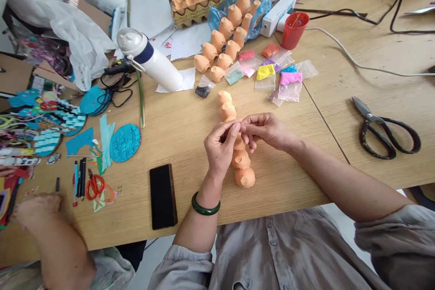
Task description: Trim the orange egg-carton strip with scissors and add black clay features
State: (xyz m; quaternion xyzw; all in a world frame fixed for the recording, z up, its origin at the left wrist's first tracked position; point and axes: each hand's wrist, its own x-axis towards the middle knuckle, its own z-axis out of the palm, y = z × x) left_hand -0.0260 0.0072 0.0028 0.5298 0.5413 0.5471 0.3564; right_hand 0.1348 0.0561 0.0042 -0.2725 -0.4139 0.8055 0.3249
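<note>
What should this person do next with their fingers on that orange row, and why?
Probably press down onto the row of orange clay cups with the left hand and right hand, smoothing the join: their fingertips meet right over the row, where cups touch. Anything pinched there is too small to tell.

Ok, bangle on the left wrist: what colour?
Bangle: deep green, best seen in the head view.
</note>
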